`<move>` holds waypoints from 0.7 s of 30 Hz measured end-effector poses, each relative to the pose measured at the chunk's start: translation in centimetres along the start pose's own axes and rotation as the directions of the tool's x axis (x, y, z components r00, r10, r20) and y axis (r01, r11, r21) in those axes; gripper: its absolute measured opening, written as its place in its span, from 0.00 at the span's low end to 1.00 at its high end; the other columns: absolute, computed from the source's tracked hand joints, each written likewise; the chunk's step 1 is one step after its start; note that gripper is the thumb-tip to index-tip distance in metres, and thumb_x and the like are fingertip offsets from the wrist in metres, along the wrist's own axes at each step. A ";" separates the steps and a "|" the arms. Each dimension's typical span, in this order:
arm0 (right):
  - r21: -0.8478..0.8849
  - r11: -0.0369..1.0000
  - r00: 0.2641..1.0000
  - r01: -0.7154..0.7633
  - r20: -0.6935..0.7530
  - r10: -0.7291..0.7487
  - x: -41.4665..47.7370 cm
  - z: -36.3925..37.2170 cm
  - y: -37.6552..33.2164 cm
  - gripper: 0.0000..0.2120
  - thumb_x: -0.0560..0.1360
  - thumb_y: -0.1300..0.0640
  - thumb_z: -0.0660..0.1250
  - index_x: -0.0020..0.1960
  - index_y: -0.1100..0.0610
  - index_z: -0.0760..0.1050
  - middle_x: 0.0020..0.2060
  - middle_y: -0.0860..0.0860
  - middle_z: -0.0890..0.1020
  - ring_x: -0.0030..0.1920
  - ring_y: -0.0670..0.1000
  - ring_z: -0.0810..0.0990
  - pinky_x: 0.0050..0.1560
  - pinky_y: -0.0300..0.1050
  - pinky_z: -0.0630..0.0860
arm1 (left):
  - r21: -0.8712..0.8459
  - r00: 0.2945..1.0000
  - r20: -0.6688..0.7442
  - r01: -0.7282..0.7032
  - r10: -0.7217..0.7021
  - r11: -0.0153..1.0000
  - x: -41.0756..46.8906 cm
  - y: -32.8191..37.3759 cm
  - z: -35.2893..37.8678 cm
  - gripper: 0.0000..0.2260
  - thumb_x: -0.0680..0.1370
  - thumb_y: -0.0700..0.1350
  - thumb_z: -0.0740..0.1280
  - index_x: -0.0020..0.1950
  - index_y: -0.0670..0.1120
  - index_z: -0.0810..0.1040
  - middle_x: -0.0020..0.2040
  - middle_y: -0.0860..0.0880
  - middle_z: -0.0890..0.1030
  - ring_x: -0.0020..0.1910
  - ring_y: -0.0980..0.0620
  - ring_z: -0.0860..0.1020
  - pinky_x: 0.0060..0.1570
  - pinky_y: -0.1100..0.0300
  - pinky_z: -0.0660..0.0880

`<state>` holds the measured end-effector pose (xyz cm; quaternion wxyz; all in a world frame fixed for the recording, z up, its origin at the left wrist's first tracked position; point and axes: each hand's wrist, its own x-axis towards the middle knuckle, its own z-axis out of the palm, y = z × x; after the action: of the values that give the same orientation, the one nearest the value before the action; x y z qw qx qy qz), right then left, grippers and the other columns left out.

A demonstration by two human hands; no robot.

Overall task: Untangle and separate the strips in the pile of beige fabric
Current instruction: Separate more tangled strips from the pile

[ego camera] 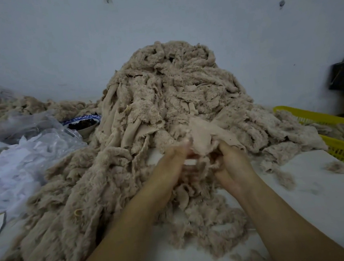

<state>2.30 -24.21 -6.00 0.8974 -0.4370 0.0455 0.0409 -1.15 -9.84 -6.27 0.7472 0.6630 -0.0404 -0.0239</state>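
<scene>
Two grips, left hand (174, 163) and right hand (234, 162), pinch one beige strip (205, 137) before the pile (163, 85) to tease it free.

**Pile of beige fabric (174, 93), one strip (206, 136) gripped**

The tall pile rose against the far wall (158, 18) and spilled over a white table (316, 201). At its near foot the left hand (170, 167) and right hand (233, 162) gripped the pale strip between them. A yellow basket (341, 152) lay at the right. A patterned bowl (83, 123) and crumpled clear plastic (24, 142) sat at the left.
</scene>
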 end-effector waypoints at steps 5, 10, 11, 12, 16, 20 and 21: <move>0.055 0.997 0.998 0.059 0.023 -0.061 0.1 0.0 0.3 0.09 0.82 0.62 0.63 0.56 0.66 0.78 0.46 0.58 0.85 0.42 0.50 0.85 0.37 0.42 0.82 | 0.226 0.989 0.067 -0.147 0.135 0.963 -0.3 -0.9 -0.9 0.15 0.77 0.58 0.68 0.35 0.50 0.74 0.29 0.53 0.73 0.26 0.57 0.69 0.26 0.67 0.67; 0.242 0.965 0.985 0.099 -0.158 -0.061 1.2 -1.4 -1.2 0.06 0.82 0.63 0.61 0.50 0.60 0.76 0.39 0.53 0.78 0.37 0.49 0.77 0.30 0.37 0.78 | -0.421 0.973 0.167 -0.073 0.156 0.904 -0.1 1.2 -2.7 0.12 0.74 0.53 0.70 0.34 0.48 0.77 0.29 0.51 0.72 0.24 0.58 0.66 0.26 0.66 0.61; 0.214 0.972 0.984 0.100 -0.165 -0.065 1.4 -1.5 -1.2 0.05 0.82 0.62 0.62 0.50 0.60 0.76 0.39 0.53 0.77 0.37 0.49 0.76 0.30 0.37 0.78 | -0.363 0.981 0.116 -0.102 0.154 0.926 -0.1 1.4 -2.8 0.15 0.75 0.54 0.69 0.33 0.47 0.76 0.30 0.49 0.73 0.25 0.56 0.69 0.27 0.65 0.64; 0.165 0.982 0.987 0.090 -0.144 -0.067 1.2 -1.3 -1.0 0.04 0.81 0.61 0.63 0.50 0.59 0.76 0.40 0.53 0.78 0.38 0.49 0.77 0.31 0.38 0.78 | -0.211 0.987 0.050 -0.139 0.152 0.968 0.0 1.4 -2.8 0.18 0.76 0.57 0.68 0.32 0.46 0.76 0.33 0.46 0.75 0.28 0.54 0.73 0.29 0.65 0.69; -0.176 0.979 0.992 0.099 0.089 -0.084 -0.2 -0.2 0.3 0.09 0.79 0.58 0.68 0.44 0.60 0.83 0.40 0.55 0.86 0.41 0.51 0.86 0.38 0.42 0.80 | 0.235 0.987 -0.075 -0.122 0.143 0.964 -0.2 0.3 -1.7 0.21 0.70 0.71 0.65 0.50 0.57 0.80 0.51 0.57 0.84 0.50 0.58 0.82 0.54 0.58 0.78; -0.469 0.871 0.979 0.147 0.194 -0.061 -1.0 0.1 1.2 0.13 0.74 0.49 0.73 0.50 0.59 0.83 0.47 0.55 0.87 0.48 0.53 0.86 0.49 0.50 0.82 | 0.056 0.992 -0.048 -0.113 0.116 0.992 -0.1 0.1 -1.6 0.14 0.72 0.60 0.73 0.52 0.55 0.81 0.52 0.55 0.84 0.51 0.58 0.82 0.52 0.59 0.80; -0.504 0.846 0.979 0.175 0.177 -0.097 -1.0 0.0 1.3 0.14 0.74 0.48 0.73 0.53 0.56 0.80 0.47 0.52 0.87 0.48 0.51 0.86 0.47 0.48 0.82 | 0.036 0.988 -0.081 -0.127 0.130 0.991 0.0 0.1 -1.6 0.06 0.74 0.56 0.73 0.48 0.56 0.83 0.46 0.56 0.84 0.46 0.60 0.82 0.46 0.61 0.80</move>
<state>1.20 -23.43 -6.87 0.7484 -0.6599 -0.0636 0.0192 -0.99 -8.27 -6.34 0.7379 0.6708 -0.0521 0.0527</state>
